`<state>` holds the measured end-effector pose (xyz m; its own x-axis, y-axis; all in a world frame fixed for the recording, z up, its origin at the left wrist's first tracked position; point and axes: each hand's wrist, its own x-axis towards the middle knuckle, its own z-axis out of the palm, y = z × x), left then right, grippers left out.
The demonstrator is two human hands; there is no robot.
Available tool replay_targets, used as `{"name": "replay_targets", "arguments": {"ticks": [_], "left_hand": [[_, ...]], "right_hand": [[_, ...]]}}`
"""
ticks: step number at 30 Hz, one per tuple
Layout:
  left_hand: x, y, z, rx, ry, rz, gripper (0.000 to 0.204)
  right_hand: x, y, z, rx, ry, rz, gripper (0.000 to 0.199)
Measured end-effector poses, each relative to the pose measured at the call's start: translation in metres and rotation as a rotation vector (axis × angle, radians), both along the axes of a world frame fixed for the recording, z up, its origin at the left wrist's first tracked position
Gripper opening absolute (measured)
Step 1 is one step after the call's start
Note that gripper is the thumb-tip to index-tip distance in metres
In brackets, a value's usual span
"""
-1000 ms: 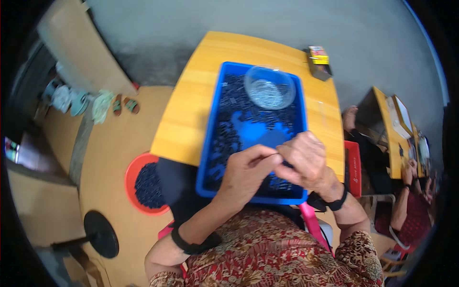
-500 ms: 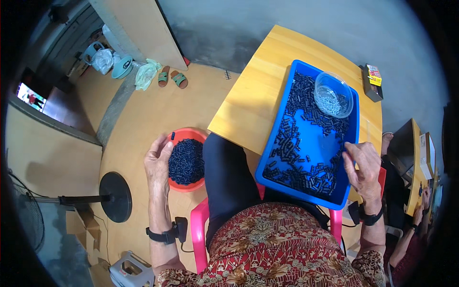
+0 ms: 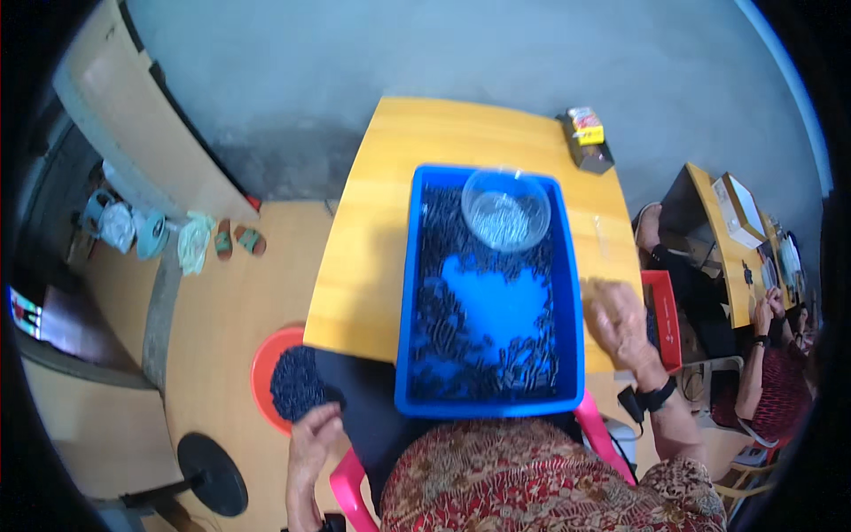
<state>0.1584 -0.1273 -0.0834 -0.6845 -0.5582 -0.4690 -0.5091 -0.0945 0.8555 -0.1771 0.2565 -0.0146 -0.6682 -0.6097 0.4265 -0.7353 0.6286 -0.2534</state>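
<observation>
On the yellow table stands a blue tray (image 3: pixel 578 355) strewn with small dark cylindrical pieces (image 3: pixel 443 324). A clear round tub (image 3: pixel 506 211) holding small shiny metal parts rests at its far end, over the dark pieces. My right hand (image 3: pixel 620 324) is just outside the tray's right side, over the table edge, its fingers curled and blurred. My left hand (image 3: pixel 315 434) hangs low at the near edge of a red basin (image 3: pixel 262 381) heaped with the same dark pieces. Its fingers and thumb are drawn together. What either hand holds, if anything, is not clear.
Behind the tray on the table (image 3: pixel 363 222) sits a dark box (image 3: pixel 592 158) with a yellow packet. A red crate (image 3: pixel 667 328) stands right of the table. A co-worker (image 3: pixel 771 390) sits at another table further right. A fan base (image 3: pixel 213 474) is at lower left.
The view has turned, so the tray shows further left and lower. My left hand, earlier pinching a dark piece, is now nearer me beside the basin. My right hand has moved outside the tray.
</observation>
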Motion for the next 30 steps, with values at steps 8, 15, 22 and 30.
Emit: {"name": "replay_targets", "arguments": {"ticks": [8, 15, 22, 30], "left_hand": [[0.053, 0.017, -0.05, -0.158, -0.101, -0.226, 0.035], [0.077, 0.06, -0.01, -0.279, -0.154, -0.259, 0.028], [0.068, 0.079, -0.018, -0.608, -0.08, -0.139, 0.027], [0.068, 0.077, -0.009, -0.502, -0.039, -0.101, 0.033]], "right_hand": [[0.006, 0.012, -0.038, 0.033, -0.008, 0.027, 0.036], [0.007, 0.011, -0.033, 0.088, 0.034, 0.17, 0.039], [-0.008, 0.021, -0.052, 0.156, -0.002, 0.273, 0.036], [-0.009, 0.009, -0.036, 0.175, -0.047, 0.33, 0.038]]}}
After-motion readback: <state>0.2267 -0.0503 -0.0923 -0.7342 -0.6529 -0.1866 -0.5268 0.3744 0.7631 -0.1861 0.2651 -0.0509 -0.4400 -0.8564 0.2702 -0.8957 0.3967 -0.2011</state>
